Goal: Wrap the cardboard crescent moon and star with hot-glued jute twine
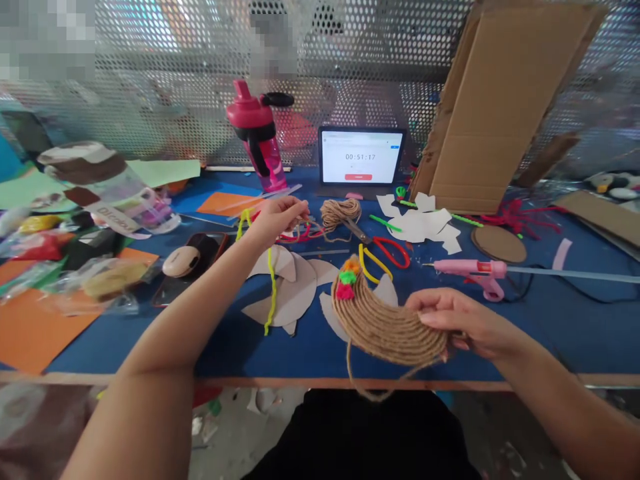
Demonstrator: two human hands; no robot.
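Note:
My right hand [453,320] grips one end of a crescent [390,330] covered in rows of brown twine. Its far end carries small orange, green and pink fuzzy tufts [346,280], and a loose strand of twine hangs below it. My left hand [283,219] reaches forward over the table, fingers pinched together near pink and red pipe cleaners [315,231]; what they hold, if anything, cannot be made out. A yellow pipe cleaner [271,293] lies beneath that wrist. Just right of the left hand is a bundle of twine [340,215], beside scissors [390,252] with red and yellow handles.
A pink glue gun [473,268] lies at the right, its cord trailing. Cut cardboard pieces [293,297] lie in the middle. Behind stand a pink bottle [260,140], a tablet [361,157] and tall cardboard [495,113]. Bags and a phone [215,247] crowd the left.

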